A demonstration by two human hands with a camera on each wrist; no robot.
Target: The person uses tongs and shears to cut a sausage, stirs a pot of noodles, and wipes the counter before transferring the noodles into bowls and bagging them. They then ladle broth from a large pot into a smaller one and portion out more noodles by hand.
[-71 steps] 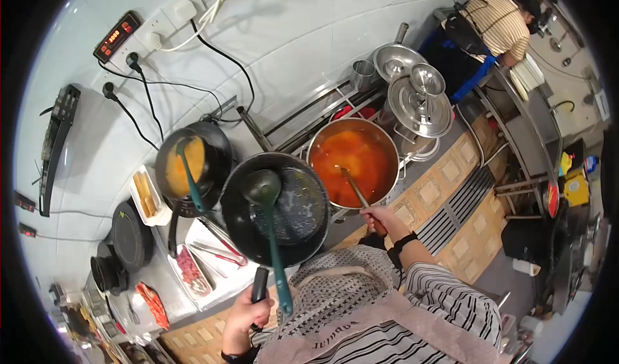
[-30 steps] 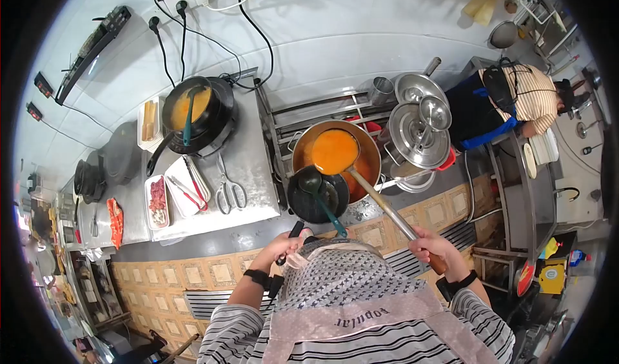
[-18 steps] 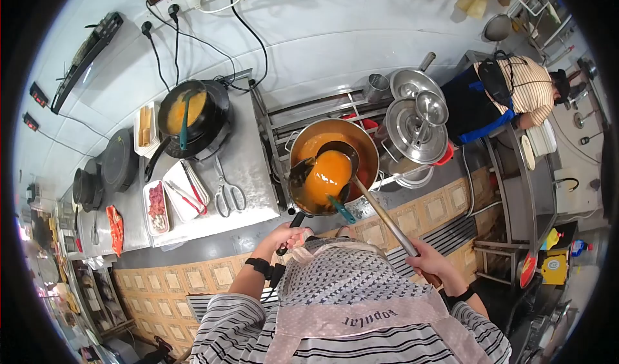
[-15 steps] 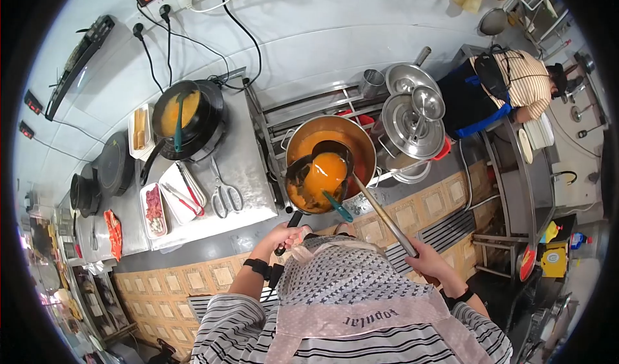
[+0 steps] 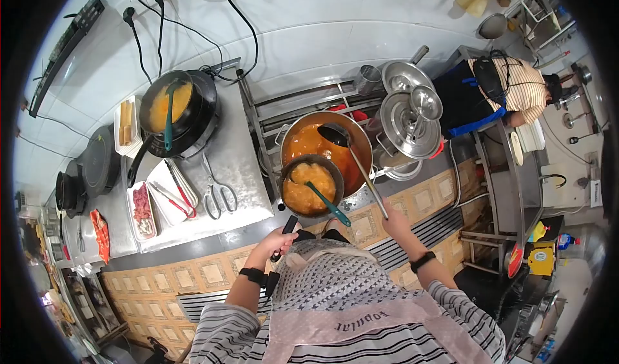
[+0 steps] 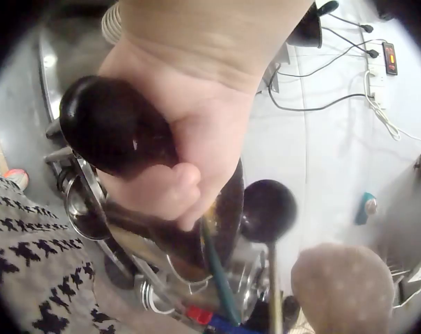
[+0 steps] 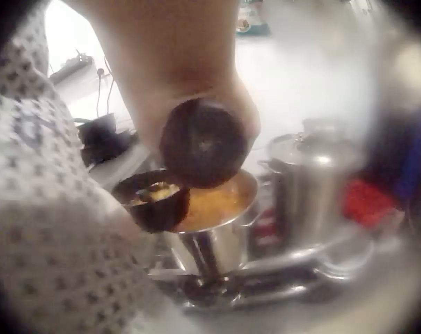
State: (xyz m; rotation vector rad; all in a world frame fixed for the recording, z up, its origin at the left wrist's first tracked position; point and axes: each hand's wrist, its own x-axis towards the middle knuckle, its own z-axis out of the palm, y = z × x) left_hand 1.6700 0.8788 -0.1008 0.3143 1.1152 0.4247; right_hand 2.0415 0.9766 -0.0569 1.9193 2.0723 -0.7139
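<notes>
In the head view my left hand grips the black handle of a dark frying pan. The pan stands over the near-left part of a big steel pot and holds orange-brown soup. A teal ladle leans in it, handle toward me. My right hand grips the long metal handle of a big ladle; its dark bowl is over the pot's orange-red soup, at the far side. In the right wrist view the ladle's dark handle end covers much of the right hand.
On the steel counter at left lie scissors, red-handled tongs, a tray of diced meat and another pan with orange soup. A lidded pot stands right of the soup pot. Another person bends over farther right.
The big ladle rose full of orange soup and tipped it into the pan, which held little before. Its bowl has since swung back over the pot's far side, and the right hand moved forward.
</notes>
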